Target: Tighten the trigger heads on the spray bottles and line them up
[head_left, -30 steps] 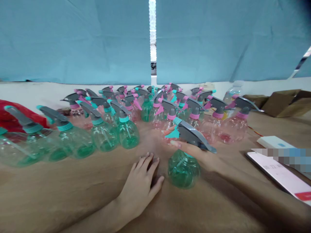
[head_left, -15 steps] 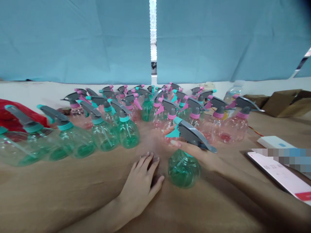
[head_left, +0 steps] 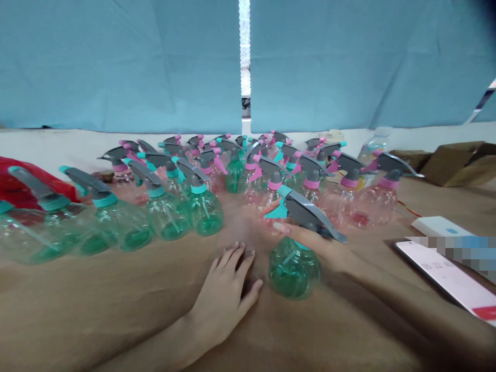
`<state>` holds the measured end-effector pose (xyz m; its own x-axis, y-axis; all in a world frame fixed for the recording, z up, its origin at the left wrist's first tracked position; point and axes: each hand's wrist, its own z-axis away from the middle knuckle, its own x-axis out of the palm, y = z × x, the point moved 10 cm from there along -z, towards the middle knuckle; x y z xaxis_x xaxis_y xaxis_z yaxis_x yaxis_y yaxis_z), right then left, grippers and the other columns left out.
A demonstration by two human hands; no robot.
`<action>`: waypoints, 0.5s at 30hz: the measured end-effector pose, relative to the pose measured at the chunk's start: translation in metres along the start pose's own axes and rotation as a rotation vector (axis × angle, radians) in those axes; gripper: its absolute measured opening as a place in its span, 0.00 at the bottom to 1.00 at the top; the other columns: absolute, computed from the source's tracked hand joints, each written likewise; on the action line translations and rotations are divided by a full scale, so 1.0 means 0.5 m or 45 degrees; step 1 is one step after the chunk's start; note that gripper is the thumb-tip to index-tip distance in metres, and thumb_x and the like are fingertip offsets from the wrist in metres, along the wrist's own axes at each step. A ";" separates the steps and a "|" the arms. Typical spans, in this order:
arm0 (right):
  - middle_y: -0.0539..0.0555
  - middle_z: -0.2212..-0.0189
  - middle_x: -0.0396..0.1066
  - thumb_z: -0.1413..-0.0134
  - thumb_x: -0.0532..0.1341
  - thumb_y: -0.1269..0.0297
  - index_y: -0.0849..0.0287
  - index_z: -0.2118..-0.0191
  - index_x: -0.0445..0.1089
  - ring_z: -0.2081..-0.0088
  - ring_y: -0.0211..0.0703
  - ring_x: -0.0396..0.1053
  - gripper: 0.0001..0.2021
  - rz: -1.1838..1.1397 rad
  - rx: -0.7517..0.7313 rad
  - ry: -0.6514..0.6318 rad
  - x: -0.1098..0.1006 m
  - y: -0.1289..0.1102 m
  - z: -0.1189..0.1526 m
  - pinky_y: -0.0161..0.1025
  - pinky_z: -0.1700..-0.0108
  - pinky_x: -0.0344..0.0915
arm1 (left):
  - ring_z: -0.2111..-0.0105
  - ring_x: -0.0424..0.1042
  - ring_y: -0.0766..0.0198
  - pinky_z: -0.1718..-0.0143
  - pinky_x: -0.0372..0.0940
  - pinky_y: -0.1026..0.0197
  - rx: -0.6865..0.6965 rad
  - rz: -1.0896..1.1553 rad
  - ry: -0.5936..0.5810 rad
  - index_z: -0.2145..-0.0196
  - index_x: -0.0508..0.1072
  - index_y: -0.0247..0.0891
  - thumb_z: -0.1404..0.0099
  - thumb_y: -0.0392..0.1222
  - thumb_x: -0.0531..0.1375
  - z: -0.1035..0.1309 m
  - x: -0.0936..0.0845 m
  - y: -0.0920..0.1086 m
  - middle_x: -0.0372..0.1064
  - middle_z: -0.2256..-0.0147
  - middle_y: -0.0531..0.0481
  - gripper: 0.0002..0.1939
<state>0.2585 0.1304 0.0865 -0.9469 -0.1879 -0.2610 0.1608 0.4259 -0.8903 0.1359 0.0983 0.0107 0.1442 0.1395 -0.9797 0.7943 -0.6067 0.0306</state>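
My right hand point(head_left: 306, 236) is closed round the neck of a green spray bottle point(head_left: 294, 271), just below its grey and teal trigger head. The bottle leans a little, and the palm side of the hand is partly hidden. To its left, my left hand point(head_left: 228, 289) lies palm down on the brown table point(head_left: 116, 310), fingers spread, holding nothing. Beyond the left hand is a row of green spray bottles point(head_left: 205, 212) with teal collars. Pink spray bottles point(head_left: 375, 204) with pink collars stand behind the right hand.
More green and pink spray bottles crowd the back. A phone point(head_left: 445, 276) and a white box point(head_left: 439, 227) lie at the right. Behind them are a cardboard box point(head_left: 453, 165) and a clear plastic bottle point(head_left: 375, 147). A red bag point(head_left: 34, 181) is at far left; a blue cloth point(head_left: 116, 67) hangs behind.
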 end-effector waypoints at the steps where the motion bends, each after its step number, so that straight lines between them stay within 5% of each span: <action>1: 0.48 0.57 0.71 0.44 0.58 0.61 0.42 0.45 0.61 0.59 0.43 0.70 0.20 -0.027 0.022 -0.006 0.000 0.003 0.000 0.43 0.56 0.67 | 0.43 0.55 0.48 0.48 0.57 0.45 -0.004 0.001 0.005 0.44 0.62 0.33 0.33 0.47 0.52 0.000 -0.001 0.000 0.57 0.43 0.38 0.24; 15: 0.48 0.53 0.69 0.45 0.59 0.64 0.44 0.46 0.61 0.51 0.43 0.67 0.21 -0.166 0.040 -0.020 0.004 0.002 0.001 0.42 0.50 0.63 | 0.43 0.55 0.47 0.48 0.56 0.44 0.008 0.018 0.022 0.44 0.61 0.33 0.33 0.47 0.52 0.001 0.000 0.001 0.56 0.42 0.38 0.23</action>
<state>0.2566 0.1301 0.0852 -0.9558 -0.2541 -0.1478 0.0455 0.3689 -0.9283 0.1359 0.0978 0.0106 0.1652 0.1443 -0.9757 0.7885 -0.6136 0.0427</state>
